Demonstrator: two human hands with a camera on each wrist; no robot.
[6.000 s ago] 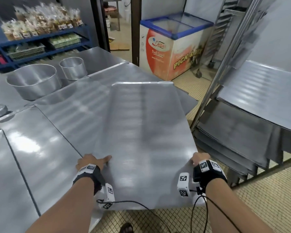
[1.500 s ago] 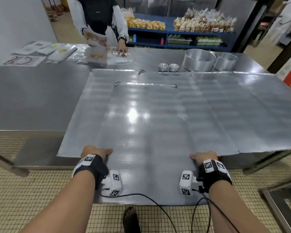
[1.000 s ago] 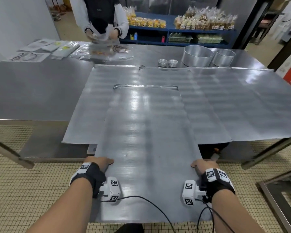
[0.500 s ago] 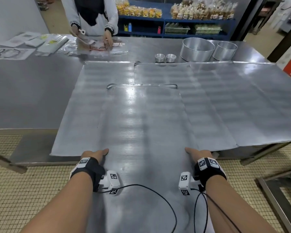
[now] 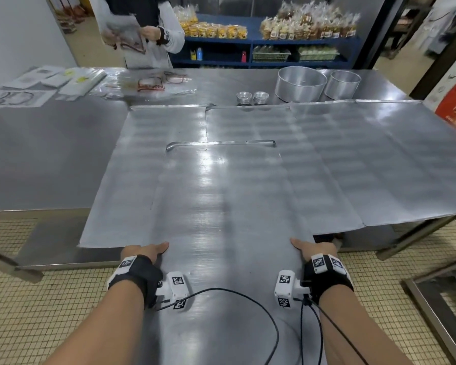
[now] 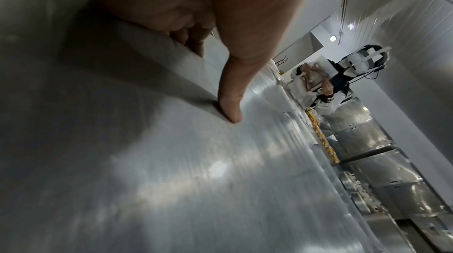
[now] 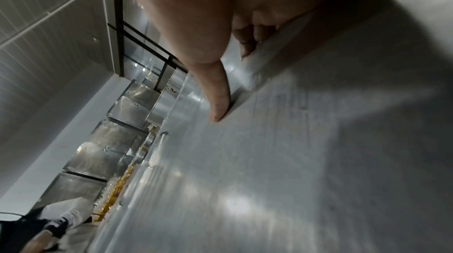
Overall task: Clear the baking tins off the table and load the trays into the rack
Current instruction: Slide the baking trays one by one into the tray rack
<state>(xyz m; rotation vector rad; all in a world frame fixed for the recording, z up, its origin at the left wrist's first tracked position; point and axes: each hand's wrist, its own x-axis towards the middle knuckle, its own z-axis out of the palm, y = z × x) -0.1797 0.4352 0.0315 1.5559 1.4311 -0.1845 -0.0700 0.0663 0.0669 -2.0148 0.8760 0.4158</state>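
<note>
I hold a long flat metal tray (image 5: 221, 219) level in front of me, its far lip over the trays on the table. My left hand (image 5: 145, 252) grips its left edge, thumb on top (image 6: 230, 110), fingers curled under. My right hand (image 5: 311, 250) grips the right edge the same way, thumb pressed on top (image 7: 218, 110). Three more flat trays lie side by side on the steel table: a left tray (image 5: 148, 143), a middle tray (image 5: 250, 122) and a right tray (image 5: 392, 154). Behind them stand a large round tin (image 5: 300, 84), a smaller round tin (image 5: 342, 84) and two tiny tins (image 5: 252, 97).
A person (image 5: 148, 30) stands at the table's far side handling plastic bags; papers and bags (image 5: 63, 81) litter the far left. Blue shelves of packaged goods (image 5: 274, 35) line the back wall. A metal frame corner (image 5: 437, 312) shows on the tiled floor at lower right.
Six seconds ago I held the tray beside the rack; I have since turned to face the table. In the last second the tray came toward me, and my hands grip it further up.
</note>
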